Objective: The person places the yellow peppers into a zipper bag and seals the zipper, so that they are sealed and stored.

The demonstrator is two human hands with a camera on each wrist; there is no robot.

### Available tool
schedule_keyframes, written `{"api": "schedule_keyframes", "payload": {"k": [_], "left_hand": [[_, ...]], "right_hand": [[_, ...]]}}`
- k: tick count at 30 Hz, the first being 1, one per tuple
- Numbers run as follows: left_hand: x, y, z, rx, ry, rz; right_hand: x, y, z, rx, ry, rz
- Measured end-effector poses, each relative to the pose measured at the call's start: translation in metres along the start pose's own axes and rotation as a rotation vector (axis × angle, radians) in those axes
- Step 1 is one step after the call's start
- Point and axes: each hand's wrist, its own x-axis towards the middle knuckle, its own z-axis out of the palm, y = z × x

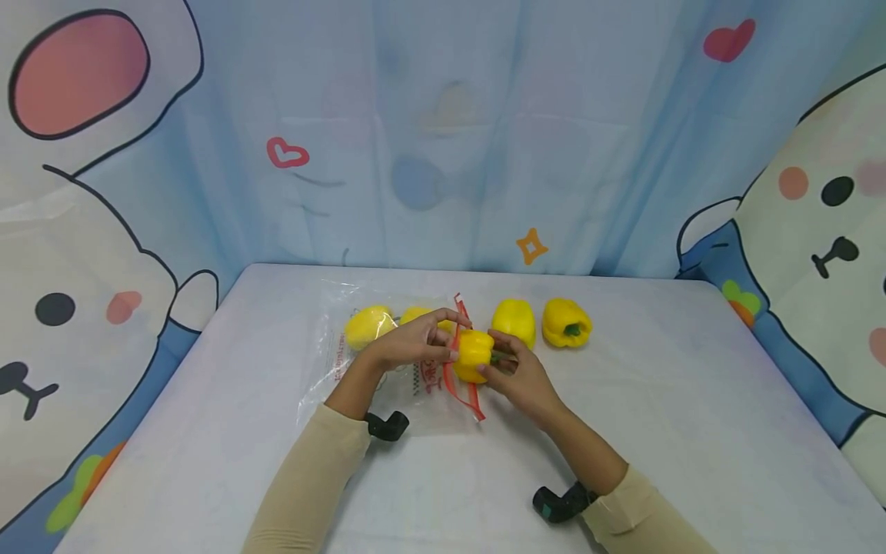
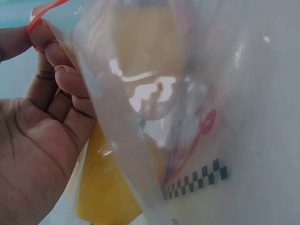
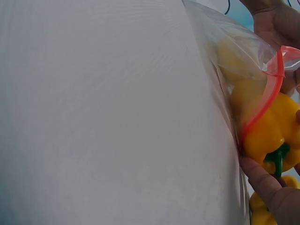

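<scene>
A clear plastic zip bag (image 1: 321,388) with a red-edged mouth lies on the table. Two yellow bell peppers (image 1: 369,327) show through its plastic. My left hand (image 1: 414,340) grips the bag's edge near the red strip (image 2: 49,10), its fingers curled over the plastic. Between thumb and fingers, my right hand (image 1: 524,382) holds another yellow bell pepper (image 1: 474,350) by its stem end. That pepper sits in the bag's mouth, partly past the red strip, with its green stem (image 3: 277,157) pointing outward. Part of the left fingers is hidden behind the bag in the left wrist view.
Two loose yellow bell peppers, one upright-looking pepper (image 1: 514,320) and one with its stem toward me (image 1: 566,323), lie behind the right hand. A white cloth covers the table (image 1: 692,400). A printed blue curtain (image 1: 450,92) hangs behind it.
</scene>
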Motion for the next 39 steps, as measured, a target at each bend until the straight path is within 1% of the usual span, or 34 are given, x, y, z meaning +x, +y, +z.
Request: {"api": "schedule_keyframes", "payload": {"k": [3,9,16,23,29,35,39], "left_hand": [[0.0,0.0,0.0,0.002,-0.002,-0.004],[0.0,-0.001,-0.001,0.002,-0.009,-0.005],[0.0,0.0,0.0,-0.018,-0.028,0.01],[0.002,0.0,0.0,-0.024,-0.049,0.028],[0.001,-0.002,-0.001,-0.039,-0.063,0.031],[0.001,-0.003,-0.001,-0.025,-0.056,0.022],[0.001,-0.002,-0.001,-0.016,-0.046,0.017]], "right_hand": [[-0.001,0.001,-0.002,0.001,-0.01,-0.016],[-0.002,0.001,-0.001,-0.004,0.011,-0.044],[-0.002,0.0,0.002,-0.003,0.045,-0.02],[0.002,-0.004,0.007,0.019,0.04,-0.008],[0.008,-0.006,0.012,0.0,0.049,-0.008],[0.012,-0.009,0.015,-0.004,0.053,-0.009],[0.011,-0.009,0.014,0.009,0.035,-0.021]]}}
